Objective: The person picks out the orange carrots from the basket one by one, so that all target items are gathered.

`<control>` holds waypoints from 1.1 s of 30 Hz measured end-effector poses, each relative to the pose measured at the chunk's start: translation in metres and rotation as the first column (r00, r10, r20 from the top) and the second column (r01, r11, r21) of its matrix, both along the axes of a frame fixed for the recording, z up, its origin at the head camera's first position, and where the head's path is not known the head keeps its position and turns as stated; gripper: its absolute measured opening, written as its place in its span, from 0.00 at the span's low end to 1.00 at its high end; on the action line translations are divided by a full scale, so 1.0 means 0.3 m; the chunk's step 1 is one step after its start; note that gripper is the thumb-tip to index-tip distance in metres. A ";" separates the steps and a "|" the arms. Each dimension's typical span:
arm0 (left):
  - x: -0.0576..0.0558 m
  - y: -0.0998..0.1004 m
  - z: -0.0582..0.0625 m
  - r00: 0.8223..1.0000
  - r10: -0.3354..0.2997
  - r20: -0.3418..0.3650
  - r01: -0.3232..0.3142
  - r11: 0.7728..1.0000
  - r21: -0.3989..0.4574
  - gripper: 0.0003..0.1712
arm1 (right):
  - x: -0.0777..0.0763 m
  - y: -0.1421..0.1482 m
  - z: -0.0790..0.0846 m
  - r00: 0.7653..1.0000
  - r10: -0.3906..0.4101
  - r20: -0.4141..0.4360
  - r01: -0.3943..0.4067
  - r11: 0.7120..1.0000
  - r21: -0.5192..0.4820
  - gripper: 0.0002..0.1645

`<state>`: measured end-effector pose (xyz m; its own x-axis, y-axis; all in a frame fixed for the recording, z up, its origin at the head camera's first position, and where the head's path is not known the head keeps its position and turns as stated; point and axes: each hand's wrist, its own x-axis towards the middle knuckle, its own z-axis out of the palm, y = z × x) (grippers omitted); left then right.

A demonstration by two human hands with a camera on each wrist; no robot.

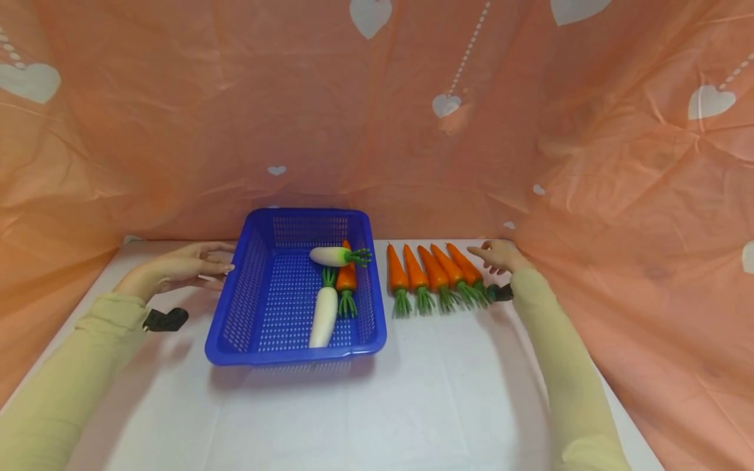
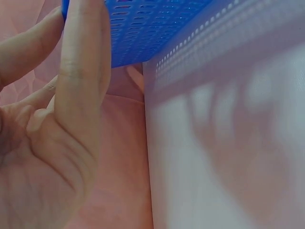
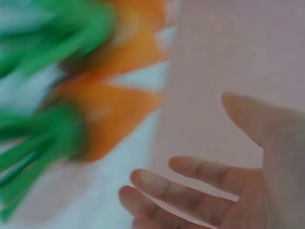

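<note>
A blue plastic basket [image 1: 294,356] holds two white radishes [image 1: 323,317] and a carrot [image 1: 346,280], all with green stem ends. At the basket's left side is my left hand [image 1: 191,265], its fingers extended along the rim. In the left wrist view, the fingers [image 2: 78,62] reach up to the blue wall; whether they press on it cannot be told. Several carrots [image 1: 434,269] lie in a row right of the basket, tips away from me. Beside the rightmost carrot [image 1: 465,263], my right hand [image 1: 501,255] hovers with spread fingers [image 3: 190,195] and nothing in them.
A white cloth [image 1: 412,392] covers the table. An orange curtain [image 1: 412,131] with white hearts hangs behind and along both sides. Dark wrist devices [image 1: 166,320] sit at both cuffs. Shadows of the arms and basket fall on the cloth.
</note>
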<state>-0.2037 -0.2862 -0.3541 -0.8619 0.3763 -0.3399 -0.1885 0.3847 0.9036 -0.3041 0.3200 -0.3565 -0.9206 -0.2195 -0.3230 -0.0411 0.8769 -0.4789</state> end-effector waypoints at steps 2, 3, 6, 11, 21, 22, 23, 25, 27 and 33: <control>0.002 -0.001 0.001 1.000 -0.002 -0.006 0.002 1.000 0.002 0.41 | 0.006 -0.028 0.050 0.995 0.014 -0.099 -0.019 0.998 -0.055 0.35; 0.002 -0.002 0.001 1.000 -0.002 -0.009 0.002 1.000 0.004 0.41 | 0.009 -0.047 0.075 0.990 0.022 -0.139 -0.034 0.996 -0.086 0.33; 0.004 -0.002 0.005 1.000 0.001 -0.011 -0.001 1.000 0.020 0.40 | 0.020 -0.117 0.142 0.979 0.047 -0.200 -0.085 0.979 -0.185 0.32; 0.007 -0.003 0.009 1.000 0.016 -0.008 -0.016 0.999 0.034 0.39 | 0.054 -0.277 0.203 0.972 0.132 -0.195 -0.193 0.922 -0.337 0.33; 0.004 -0.003 -0.003 1.000 0.014 -0.016 -0.014 1.000 0.017 0.41 | 0.069 -0.602 0.206 0.941 0.337 -0.040 -0.301 0.774 -0.558 0.33; 0.004 -0.003 -0.003 1.000 0.015 -0.017 -0.015 1.000 0.013 0.41 | 0.064 -0.630 0.202 0.938 0.346 -0.024 -0.299 0.773 -0.559 0.33; 0.005 -0.003 -0.004 1.000 0.016 -0.019 -0.016 1.000 0.013 0.41 | 0.057 -0.657 0.198 0.935 0.354 -0.005 -0.296 0.775 -0.558 0.33; 0.006 -0.002 -0.006 1.000 0.018 -0.021 -0.018 1.000 0.013 0.41 | 0.045 -0.706 0.188 0.929 0.367 0.044 -0.287 0.790 -0.541 0.34; 0.008 0.000 -0.008 1.000 0.019 -0.021 -0.018 1.000 0.016 0.41 | 0.039 -0.746 0.181 0.921 0.378 0.092 -0.287 0.820 -0.495 0.34; 0.017 0.008 -0.016 0.999 0.015 -0.028 -0.014 1.000 0.021 0.41 | 0.043 -0.824 0.163 0.900 0.368 0.234 -0.280 0.899 -0.336 0.40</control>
